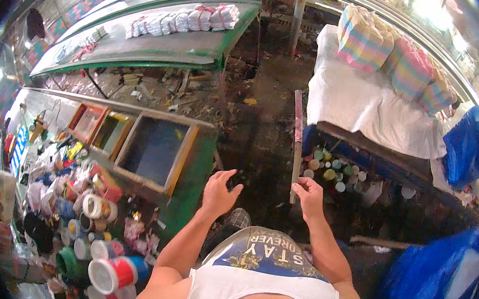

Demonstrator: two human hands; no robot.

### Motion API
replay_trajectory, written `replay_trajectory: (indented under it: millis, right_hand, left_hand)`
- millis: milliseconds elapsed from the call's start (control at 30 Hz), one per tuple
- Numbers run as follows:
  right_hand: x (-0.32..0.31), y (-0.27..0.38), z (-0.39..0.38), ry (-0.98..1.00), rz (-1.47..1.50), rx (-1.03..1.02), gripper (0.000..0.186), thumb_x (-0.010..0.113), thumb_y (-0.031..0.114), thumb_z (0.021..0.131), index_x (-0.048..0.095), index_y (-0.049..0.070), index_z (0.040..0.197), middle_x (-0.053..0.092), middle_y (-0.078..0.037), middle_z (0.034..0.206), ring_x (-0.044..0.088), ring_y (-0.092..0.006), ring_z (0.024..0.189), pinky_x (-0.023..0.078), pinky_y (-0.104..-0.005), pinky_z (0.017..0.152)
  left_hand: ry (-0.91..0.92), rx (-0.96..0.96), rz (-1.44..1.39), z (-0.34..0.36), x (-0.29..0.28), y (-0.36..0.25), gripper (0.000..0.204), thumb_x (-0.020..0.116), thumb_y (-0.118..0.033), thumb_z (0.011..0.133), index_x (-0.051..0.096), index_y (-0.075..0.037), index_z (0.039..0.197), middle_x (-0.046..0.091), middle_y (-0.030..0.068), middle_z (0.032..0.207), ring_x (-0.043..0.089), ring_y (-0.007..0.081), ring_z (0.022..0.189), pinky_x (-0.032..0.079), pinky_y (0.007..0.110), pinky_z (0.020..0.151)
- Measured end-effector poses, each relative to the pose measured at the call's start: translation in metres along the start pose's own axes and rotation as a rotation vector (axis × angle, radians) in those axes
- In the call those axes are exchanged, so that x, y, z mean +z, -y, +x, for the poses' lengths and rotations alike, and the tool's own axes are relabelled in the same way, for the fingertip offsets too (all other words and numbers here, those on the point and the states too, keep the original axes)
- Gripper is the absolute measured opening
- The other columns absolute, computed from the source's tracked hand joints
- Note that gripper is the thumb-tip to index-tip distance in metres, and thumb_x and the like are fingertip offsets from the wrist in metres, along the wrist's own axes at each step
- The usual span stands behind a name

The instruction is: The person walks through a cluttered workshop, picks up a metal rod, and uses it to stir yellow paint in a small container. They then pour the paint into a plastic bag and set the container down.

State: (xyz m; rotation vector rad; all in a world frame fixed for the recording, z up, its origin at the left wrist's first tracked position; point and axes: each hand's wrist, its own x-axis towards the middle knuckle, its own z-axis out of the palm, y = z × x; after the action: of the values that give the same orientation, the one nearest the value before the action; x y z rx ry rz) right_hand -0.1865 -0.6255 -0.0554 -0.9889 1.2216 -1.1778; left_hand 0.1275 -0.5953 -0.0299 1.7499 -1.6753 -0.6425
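Seen from above in a cluttered workshop, a person's right hand pinches the lower end of a long, narrow wooden stick, its fingers closed around it; the stick stands almost upright over the dark, littered floor, its upper part stained red. The left hand is spread wide and holds nothing, hovering just beside the corner of a green surface and apart from the stick. On that surface lie wooden printing frames with dark screens, set side by side, and nearer the person a crowd of paint pots and tubs, several with white lids and red or blue walls. Just right of the stick, a cluster of small round pots in green, white and pink sits on the floor under a surface draped with white cloth, which bears stacks of pastel-striped bundles. Blue plastic sacks fill the lower right. At the far left, a long green surface carries a row of white bundles
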Motion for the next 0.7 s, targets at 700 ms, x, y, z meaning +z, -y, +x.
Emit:
replay_trajectory:
  millis: [700]
  right_hand:
    - [0.046,0.078,0.607,-0.025,0.062,0.164,0.023,0.069,0.017,0.108,0.067,0.0,0.123,0.08,-0.016,0.102,0.074,-0.0224,0.071,0.062,-0.0374,0.067]
  left_hand:
    - [-0.062,0.224,0.401,0.608,-0.016,0.042,0.074,0.088,-0.033,0.091,0.062,-0.01,0.157,0.054,0.0198,0.165,0.04,0.0443,0.16,0.028,0.059,0.133]
